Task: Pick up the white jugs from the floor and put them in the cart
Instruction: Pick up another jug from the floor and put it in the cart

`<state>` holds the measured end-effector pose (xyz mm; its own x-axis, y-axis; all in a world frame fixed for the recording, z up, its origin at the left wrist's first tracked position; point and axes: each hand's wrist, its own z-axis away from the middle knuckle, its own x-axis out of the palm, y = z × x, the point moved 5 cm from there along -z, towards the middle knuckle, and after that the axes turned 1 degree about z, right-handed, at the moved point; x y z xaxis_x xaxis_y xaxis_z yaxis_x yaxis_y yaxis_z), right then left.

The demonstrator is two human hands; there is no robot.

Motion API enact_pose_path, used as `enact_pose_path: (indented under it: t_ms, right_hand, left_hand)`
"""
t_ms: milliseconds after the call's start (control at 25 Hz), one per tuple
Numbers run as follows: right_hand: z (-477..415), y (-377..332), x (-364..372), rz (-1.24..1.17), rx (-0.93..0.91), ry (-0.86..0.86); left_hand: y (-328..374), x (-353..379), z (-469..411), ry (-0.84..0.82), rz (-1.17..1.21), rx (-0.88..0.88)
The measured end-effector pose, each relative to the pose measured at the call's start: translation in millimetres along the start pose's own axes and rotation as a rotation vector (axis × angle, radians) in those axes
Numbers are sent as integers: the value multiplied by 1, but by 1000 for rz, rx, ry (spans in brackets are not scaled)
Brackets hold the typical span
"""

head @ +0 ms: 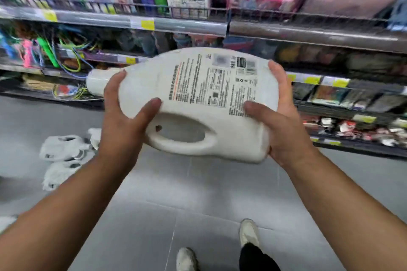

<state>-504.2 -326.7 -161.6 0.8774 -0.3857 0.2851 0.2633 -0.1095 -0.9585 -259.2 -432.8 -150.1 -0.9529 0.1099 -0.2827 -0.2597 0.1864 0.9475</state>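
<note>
I hold a large white jug [198, 86] sideways at chest height, its cap pointing left and its handle underneath. The printed label faces me. My left hand [125, 112] grips the neck end, thumb on the front. At the base end, my right hand [279, 116] clasps the jug. More white jugs [63, 149] lie blurred on the grey floor at the left, below and behind my left forearm. No cart is in view.
Store shelves [176, 24] packed with coloured goods run across the back, from upper left to the right edge. Grey tiled floor [198, 193] spreads beneath. My two feet in light shoes [248, 233] stand at the bottom centre.
</note>
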Motion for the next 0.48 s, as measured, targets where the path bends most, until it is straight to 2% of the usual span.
enact_pose_path:
  t_ms: [120,240,480]
  right_hand:
    - [38,-97,-6,8,-172,110]
    - [87,-170,-19,19,-313,213]
    - [206,-257,-83,71,-483,491]
  left_hand:
    - [95,1,-6,-85,48,146]
    - [173,20,1,-240,206,255]
    - [270,108,63,-471,389,425]
